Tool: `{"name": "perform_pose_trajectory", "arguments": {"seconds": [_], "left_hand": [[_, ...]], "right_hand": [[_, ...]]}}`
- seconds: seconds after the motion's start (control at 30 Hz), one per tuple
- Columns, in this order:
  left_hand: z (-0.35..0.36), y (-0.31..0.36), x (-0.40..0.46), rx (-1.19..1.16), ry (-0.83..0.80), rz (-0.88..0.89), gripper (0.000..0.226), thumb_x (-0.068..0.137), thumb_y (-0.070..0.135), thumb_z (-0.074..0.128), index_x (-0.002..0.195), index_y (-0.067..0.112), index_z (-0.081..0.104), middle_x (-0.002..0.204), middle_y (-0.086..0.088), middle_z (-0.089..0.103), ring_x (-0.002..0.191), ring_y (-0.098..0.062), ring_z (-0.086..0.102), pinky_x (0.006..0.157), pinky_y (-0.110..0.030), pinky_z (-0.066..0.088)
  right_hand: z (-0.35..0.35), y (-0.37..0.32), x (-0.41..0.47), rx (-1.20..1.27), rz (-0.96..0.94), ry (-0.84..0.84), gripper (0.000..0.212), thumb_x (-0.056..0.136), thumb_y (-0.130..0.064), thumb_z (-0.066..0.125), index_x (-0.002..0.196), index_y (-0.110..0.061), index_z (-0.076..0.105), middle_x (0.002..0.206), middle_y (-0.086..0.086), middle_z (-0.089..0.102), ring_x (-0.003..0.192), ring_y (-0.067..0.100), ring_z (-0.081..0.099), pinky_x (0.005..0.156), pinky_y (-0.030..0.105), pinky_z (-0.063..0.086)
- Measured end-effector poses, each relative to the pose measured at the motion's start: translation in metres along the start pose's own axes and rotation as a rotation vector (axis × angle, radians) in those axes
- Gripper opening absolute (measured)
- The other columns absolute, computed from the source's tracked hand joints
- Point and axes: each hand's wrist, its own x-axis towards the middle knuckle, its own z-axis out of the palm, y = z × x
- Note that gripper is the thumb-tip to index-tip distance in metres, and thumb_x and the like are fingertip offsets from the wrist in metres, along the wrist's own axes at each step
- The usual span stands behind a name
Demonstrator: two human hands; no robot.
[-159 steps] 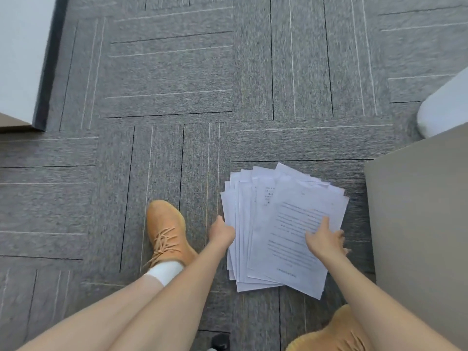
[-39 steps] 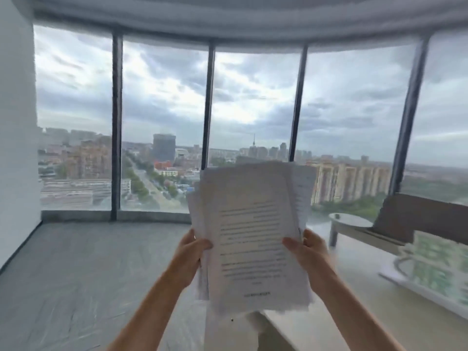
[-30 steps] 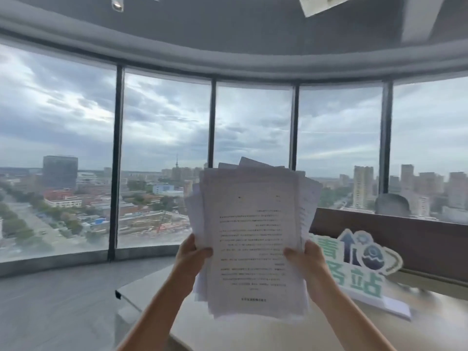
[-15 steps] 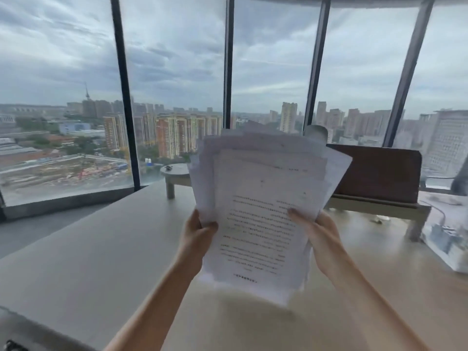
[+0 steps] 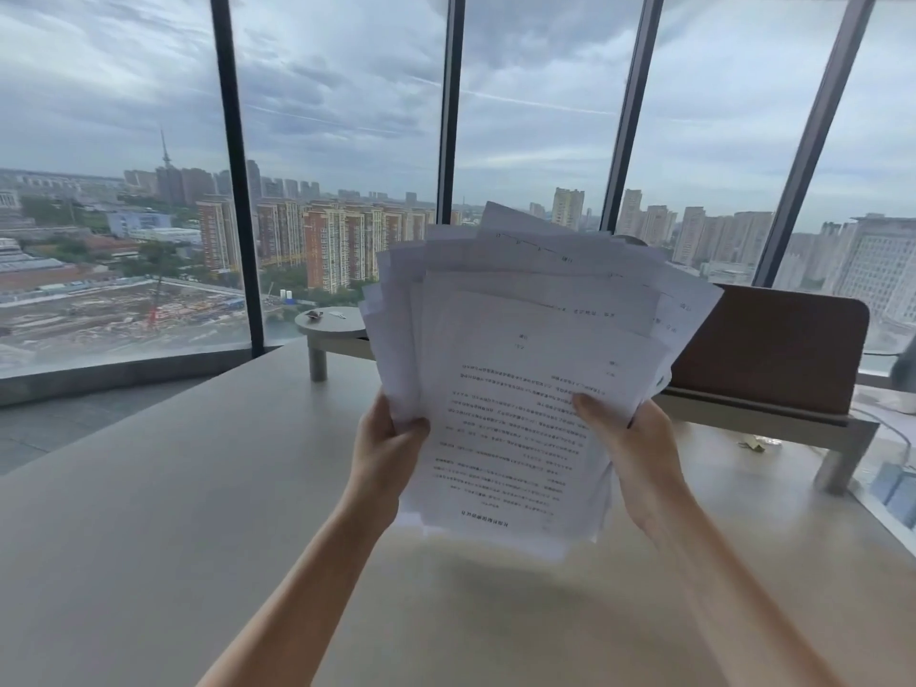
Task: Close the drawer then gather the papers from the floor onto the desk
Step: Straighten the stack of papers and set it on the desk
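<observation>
A fanned stack of white printed papers [image 5: 515, 369] is held up in front of me above the desk [image 5: 173, 513]. My left hand [image 5: 384, 448] grips the stack's left edge, thumb on the front sheet. My right hand [image 5: 632, 443] grips the right edge the same way. The sheets are unevenly spread, with corners sticking out at the top and right. Their lower edge hangs a little above the pale desk top and casts a shadow on it. No drawer is in view.
A low grey shelf riser [image 5: 332, 329] with small items stands at the desk's back. A brown panel [image 5: 773, 349] rises behind the papers on the right. Tall windows [image 5: 342, 141] with dark frames show a city. Cables and objects [image 5: 892, 483] lie at far right.
The papers were lifted from the floor and carried up over the desk. In the last half second the stack has fanned out a little more and the view has come closer to the desk.
</observation>
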Motion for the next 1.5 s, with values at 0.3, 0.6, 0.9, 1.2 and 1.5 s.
{"name": "perform_pose_trajectory", "arguments": {"seconds": [0.3, 0.6, 0.9, 1.2, 1.5], "left_hand": [[-0.006, -0.002, -0.015, 0.034, -0.059, -0.034, 0.044, 0.07, 0.0, 0.055, 0.103, 0.028, 0.067, 0.105, -0.011, 0.074, 0.101, -0.033, 0.068, 0.093, -0.054, 0.053], [-0.008, -0.007, -0.023, 0.059, -0.081, -0.046, 0.043, 0.086, -0.007, 0.053, 0.101, 0.032, 0.063, 0.097, 0.001, 0.074, 0.088, -0.016, 0.069, 0.081, -0.034, 0.056], [0.001, -0.002, -0.017, 0.03, -0.101, -0.005, 0.042, 0.088, -0.009, 0.046, 0.11, 0.023, 0.062, 0.102, -0.001, 0.072, 0.094, -0.019, 0.066, 0.077, -0.029, 0.054], [0.0, 0.01, -0.007, 0.024, -0.127, 0.063, 0.037, 0.073, 0.007, 0.053, 0.108, 0.02, 0.061, 0.106, -0.018, 0.068, 0.095, -0.027, 0.063, 0.083, -0.042, 0.051], [0.001, -0.011, -0.01, 0.099, -0.223, -0.012, 0.038, 0.085, 0.003, 0.052, 0.114, 0.025, 0.061, 0.116, -0.01, 0.069, 0.101, -0.018, 0.066, 0.084, -0.031, 0.053]], "right_hand": [[0.007, 0.013, -0.017, 0.091, 0.041, 0.007, 0.008, 0.09, -0.025, 0.07, 0.096, -0.02, 0.072, 0.078, -0.016, 0.08, 0.073, 0.003, 0.076, 0.055, 0.014, 0.056], [0.003, 0.018, -0.02, 0.117, 0.071, -0.09, 0.026, 0.09, -0.025, 0.07, 0.116, -0.021, 0.07, 0.106, -0.004, 0.08, 0.093, 0.014, 0.077, 0.075, 0.03, 0.06], [0.005, 0.007, -0.005, 0.039, 0.029, -0.135, 0.031, 0.089, -0.015, 0.07, 0.12, -0.016, 0.066, 0.109, 0.0, 0.078, 0.099, 0.021, 0.075, 0.083, 0.039, 0.058], [0.001, -0.01, 0.001, 0.02, -0.074, -0.116, 0.031, 0.09, -0.017, 0.07, 0.118, -0.023, 0.06, 0.109, -0.001, 0.077, 0.099, 0.015, 0.074, 0.082, 0.036, 0.061], [0.003, 0.023, -0.01, 0.008, 0.039, -0.067, 0.029, 0.089, -0.025, 0.073, 0.114, -0.024, 0.059, 0.108, -0.009, 0.076, 0.098, 0.011, 0.074, 0.08, 0.034, 0.059]]}}
